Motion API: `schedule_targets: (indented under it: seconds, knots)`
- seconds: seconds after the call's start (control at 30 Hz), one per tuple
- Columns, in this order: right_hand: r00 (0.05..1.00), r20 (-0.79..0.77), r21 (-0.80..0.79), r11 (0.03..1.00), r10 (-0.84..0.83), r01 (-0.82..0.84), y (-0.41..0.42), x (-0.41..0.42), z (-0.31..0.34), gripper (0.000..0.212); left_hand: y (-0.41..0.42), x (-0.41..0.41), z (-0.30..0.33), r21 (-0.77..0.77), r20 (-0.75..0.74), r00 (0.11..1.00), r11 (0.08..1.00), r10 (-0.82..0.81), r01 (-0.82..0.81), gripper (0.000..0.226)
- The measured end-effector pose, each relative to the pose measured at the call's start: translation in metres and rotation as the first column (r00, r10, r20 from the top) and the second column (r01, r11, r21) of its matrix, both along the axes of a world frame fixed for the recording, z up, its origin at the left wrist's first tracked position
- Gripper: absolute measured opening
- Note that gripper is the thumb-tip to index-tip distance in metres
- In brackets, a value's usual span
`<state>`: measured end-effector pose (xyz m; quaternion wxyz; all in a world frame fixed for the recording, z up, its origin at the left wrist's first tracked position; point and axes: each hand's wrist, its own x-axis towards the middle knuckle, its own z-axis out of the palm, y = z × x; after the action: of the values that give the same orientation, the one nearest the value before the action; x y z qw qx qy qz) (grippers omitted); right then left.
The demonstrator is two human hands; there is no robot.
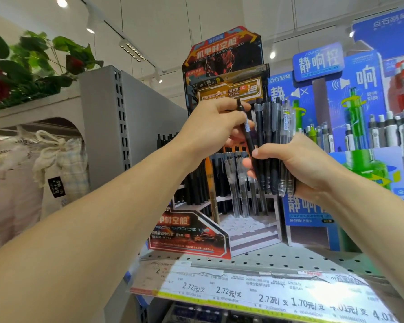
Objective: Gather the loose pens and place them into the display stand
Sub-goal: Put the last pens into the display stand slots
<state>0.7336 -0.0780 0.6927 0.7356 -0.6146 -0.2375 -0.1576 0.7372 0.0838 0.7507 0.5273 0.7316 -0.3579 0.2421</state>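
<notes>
Head view: both hands raised in front of a shelf, working one bunch of pens.
Right hand point(299, 164): fingers and thumb curled tight round the lower part of a bundle of pens point(274, 145); bundle upright, clicker ends up, tips poking out below the fist.
Bundle contents: mostly dark grey and black barrels, with a few clear-bodied ones on its right side; exact count cannot be told.
Left hand point(215, 129): fingers curled round a single black pen point(246, 129), pinching its upper half; this pen is tilted, its top leaning left, its lower end down by the right thumb against the bundle.
Display stand point(222, 66): cardboard, dark with orange and red print, directly behind the hands; tall printed header above, angled printed panel at the front base.
Stand contents: a row of black pens standing on the left, clear-capped and black pens upright in the middle; white stepped floor at lower right bare.
Blue display point(317, 66): just to the right of the stand; holds white, grey and green pens upright in tiers.
Shelf point(278, 257): perforated white metal, carries both displays.
Price strip point(266, 297): along the shelf's front edge, several printed prices.
Far left: green-leaved plant point(33, 57) on top of a grey unit; cloth bags point(44, 164) below it.
</notes>
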Motion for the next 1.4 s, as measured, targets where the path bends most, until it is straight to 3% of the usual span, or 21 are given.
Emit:
schedule_targets:
  seconds: [0.13, 0.3, 0.37, 0.53, 0.77, 0.83, 0.93, 1.0, 1.1, 1.4]
  knots:
    - [0.999, 0.053, -0.074, 0.997, -0.003, 0.007, 0.001, 0.004, -0.003, 0.023, 0.018, -0.005, -0.006, 0.030, 0.093, 0.989, 0.992, 0.116, -0.119, 0.009]
    - [0.992, 0.124, -0.097, 0.995, 0.029, -0.017, 0.007, 0.002, -0.007, 0.020, 0.015, -0.010, -0.022, -0.129, 0.216, 0.963, 0.982, 0.161, -0.135, 0.021]
    - [0.989, 0.090, -0.068, 0.992, 0.117, -0.111, 0.009, 0.000, -0.008, 0.021, 0.014, -0.011, -0.025, -0.176, 0.215, 0.970, 0.981, 0.116, -0.078, 0.030]
    - [0.944, -0.051, 0.003, 0.946, 0.325, -0.325, 0.012, -0.003, -0.015, 0.018, 0.021, -0.016, -0.035, -0.125, 0.115, 0.987, 0.984, -0.109, 0.123, 0.038]
    - [0.927, -0.014, -0.043, 0.926, 0.375, -0.376, 0.030, -0.002, -0.025, 0.030, 0.035, -0.024, -0.043, -0.145, 0.193, 0.981, 0.989, 0.029, -0.001, 0.042]
    - [0.944, -0.010, -0.049, 0.942, 0.331, -0.331, 0.033, -0.001, -0.027, 0.020, 0.047, -0.026, -0.042, -0.282, 0.198, 0.977, 0.959, 0.086, -0.027, 0.036]
    - [0.966, -0.030, -0.029, 0.966, 0.257, -0.258, 0.034, -0.002, -0.030, 0.010, 0.081, -0.027, -0.027, -0.561, 0.188, 0.955, 0.823, 0.231, -0.089, 0.030]
    - [0.979, -0.020, -0.058, 0.977, 0.204, -0.204, 0.033, -0.003, -0.029, 0.007, 0.105, -0.023, -0.016, -0.611, 0.175, 0.913, 0.768, 0.370, -0.194, 0.036]
    - [0.988, -0.006, -0.089, 0.984, 0.154, -0.154, 0.034, -0.003, -0.027, 0.009, 0.125, -0.012, -0.016, -0.547, 0.192, 0.812, 0.747, 0.551, -0.378, 0.054]
    - [0.992, -0.019, -0.128, 0.984, 0.125, -0.127, 0.032, -0.005, -0.028, 0.006, 0.126, 0.014, -0.043, -0.337, 0.387, 0.630, 0.739, 0.673, -0.583, 0.037]
